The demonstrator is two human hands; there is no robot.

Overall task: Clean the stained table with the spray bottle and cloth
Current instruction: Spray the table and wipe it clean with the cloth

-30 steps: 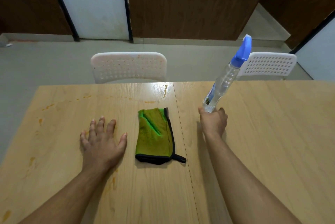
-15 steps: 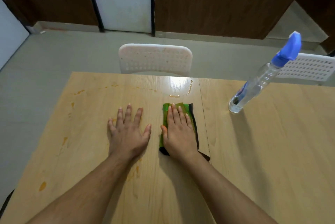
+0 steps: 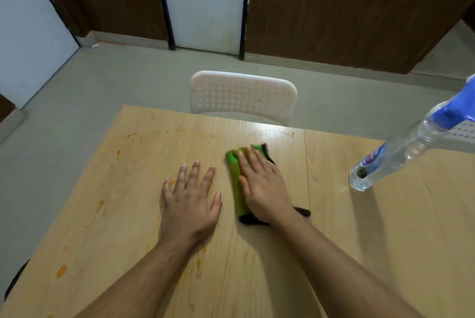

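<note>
Plain room: wooden table (image 3: 385, 227), white plastic chair (image 3: 243, 95).

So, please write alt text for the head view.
A right hand presses a green cloth flat on a stained wooden table; the left hand rests flat beside it. A spray bottle stands at right, a white chair behind.

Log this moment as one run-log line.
right hand: flat on cloth | left hand: flat on table | bottle: standing, right | stains: remain, left side
</note>
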